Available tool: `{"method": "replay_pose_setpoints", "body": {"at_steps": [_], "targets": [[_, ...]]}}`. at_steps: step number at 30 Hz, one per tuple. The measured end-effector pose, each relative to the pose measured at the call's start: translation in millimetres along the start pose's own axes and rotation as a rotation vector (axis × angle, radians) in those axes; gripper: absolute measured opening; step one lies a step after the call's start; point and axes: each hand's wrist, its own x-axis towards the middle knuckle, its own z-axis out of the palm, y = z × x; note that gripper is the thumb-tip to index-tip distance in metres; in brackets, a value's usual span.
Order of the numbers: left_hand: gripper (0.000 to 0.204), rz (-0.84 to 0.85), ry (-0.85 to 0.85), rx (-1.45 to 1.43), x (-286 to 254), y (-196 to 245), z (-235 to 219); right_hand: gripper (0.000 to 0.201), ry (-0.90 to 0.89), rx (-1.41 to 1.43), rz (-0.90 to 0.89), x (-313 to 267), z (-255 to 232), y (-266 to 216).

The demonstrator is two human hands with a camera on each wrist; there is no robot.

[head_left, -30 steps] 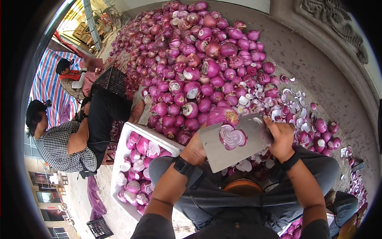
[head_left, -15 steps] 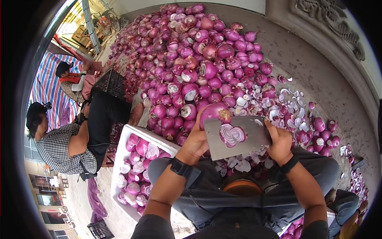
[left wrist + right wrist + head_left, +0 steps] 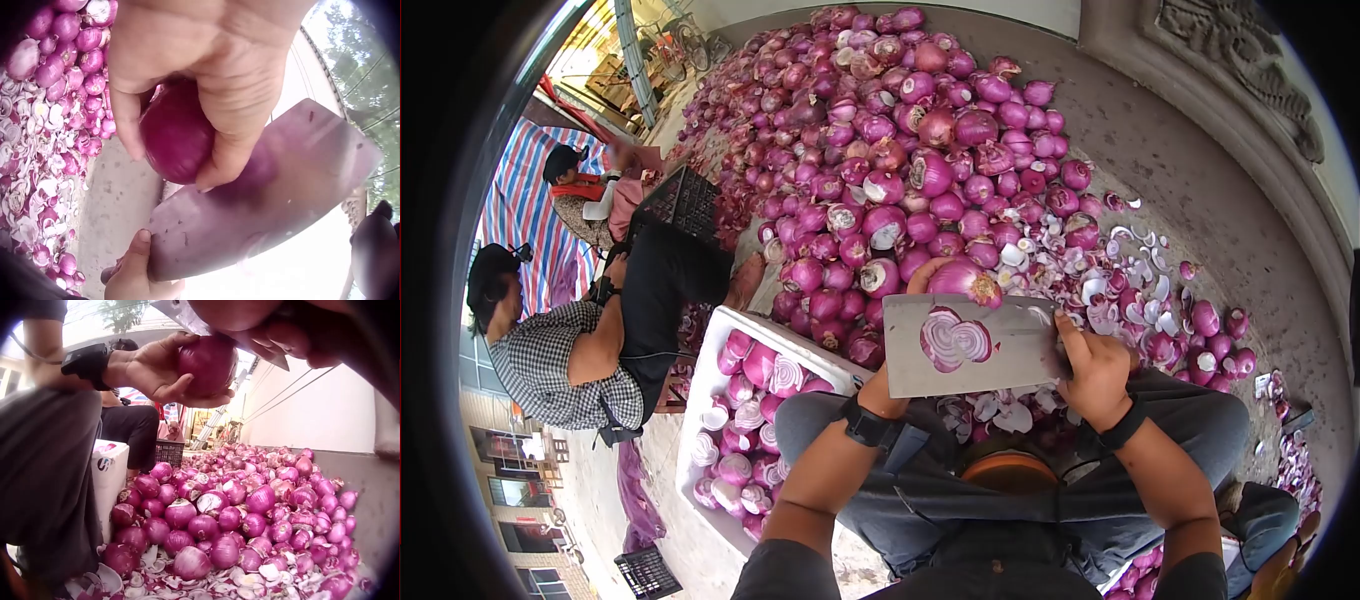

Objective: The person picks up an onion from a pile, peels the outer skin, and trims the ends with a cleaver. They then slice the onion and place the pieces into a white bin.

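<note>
A purple onion (image 3: pixel 965 281) is gripped in my left hand, which the blade partly hides in the head view; the left wrist view shows the hand (image 3: pixel 194 94) with fingers and thumb round the onion (image 3: pixel 178 134). My right hand (image 3: pixel 1097 368) holds a broad cleaver (image 3: pixel 1000 365) by its handle end, the blade just below and in front of the onion. A cut onion shape (image 3: pixel 955 340) shows on the blade's face. From the right wrist view, the left hand (image 3: pixel 153 369) cups the onion (image 3: pixel 207 362) from beneath, near the blade.
A large onion heap (image 3: pixel 880 150) lies ahead, with peelings (image 3: pixel 1145 290) to its right. A white foam box (image 3: pixel 700 375) of onions stands at the left. Two seated people (image 3: pixel 575 365) and a black crate (image 3: pixel 685 205) are further left. A wall runs along the right.
The cleaver has shifted left and levelled out, now covering more of the left hand. The onion rose, then came back down slightly, still held.
</note>
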Motion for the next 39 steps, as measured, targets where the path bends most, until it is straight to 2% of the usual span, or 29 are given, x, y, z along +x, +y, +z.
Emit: {"method": "replay_pose_setpoints", "body": {"at_steps": [1, 3, 6, 7, 10, 13, 14, 16, 18, 22, 24, 28, 30, 34, 36, 37, 39], "targets": [[0.067, 0.001, 0.002, 0.0, -1.5, -1.8, -1.1, 0.073, -0.001, 0.001, -0.002, 0.5, 1.1, -0.8], [0.069, 0.161, 0.069, 0.444, -5.3, -8.6, -4.7, 0.072, 0.01, -0.001, -0.007, 0.6, 4.1, -4.4], [0.069, 0.213, 0.082, 0.431, -9.7, -34.8, -8.4, 0.075, -0.014, 0.043, -0.01, 2.3, 7.7, -13.1], [0.068, 0.237, 0.088, 0.425, -26.6, -38.2, -19.5, 0.075, -0.016, 0.044, -0.009, 3.0, 8.1, -13.9], [0.067, 0.313, 0.106, 0.412, -23.4, -55.4, -31.4, 0.075, -0.022, 0.036, -0.02, 6.3, 6.8, -14.2], [0.067, 0.395, 0.12, 0.401, -14.9, -73.0, -40.4, 0.073, -0.057, 0.06, -0.021, 10.9, 6.2, -9.6], [0.066, 0.421, 0.126, 0.397, 26.3, -81.9, -30.6, 0.068, -0.013, 0.05, -0.055, 12.7, 8.7, -5.7], [0.066, 0.446, 0.135, 0.393, 23.9, -84.0, -31.1, 0.062, 0.029, 0.041, -0.09, 16.5, 9.0, -1.9], [0.067, 0.252, 0.179, 0.309, 18.1, -67.1, -15.5, 0.058, 0.033, 0.002, -0.098, 19.8, 4.9, -1.2], [0.069, 0.217, 0.115, 0.298, 13.7, -52.5, -8.3, 0.057, 0.066, 0.004, -0.119, 17.4, 6.5, 4.8], [0.067, 0.135, 0.071, 0.23, 10.4, -49.5, -6.3, 0.055, 0.086, 0.022, -0.141, 15.2, 7.4, 7.7], [0.067, 0.094, 0.028, 0.274, 10.6, -59.1, -15.4, 0.053, 0.107, 0.031, -0.145, 7.9, 9.1, 11.0], [0.068, 0.023, 0.012, 0.354, 6.0, -55.3, -11.2, 0.051, 0.095, 0.03, -0.147, 3.9, 7.9, 13.3], [0.072, -0.108, -0.004, 0.277, -2.9, -44.6, -1.4, 0.051, 0.112, 0.022, -0.15, -3.3, 5.5, 24.0], [0.083, -0.115, -0.19, -0.018, -14.0, -16.2, 9.1, 0.045, -0.01, -0.034, 0.155, -10.8, 4.2, 42.1], [0.093, -0.103, -0.261, 0.136, -15.0, -13.6, 1.3, 0.045, -0.006, -0.035, 0.157, -14.9, 4.6, 53.0], [0.097, -0.103, -0.284, 0.109, -16.8, -6.4, 14.1, 0.034, -0.124, -0.112, 0.642, -22.6, 11.5, 70.9]]}}
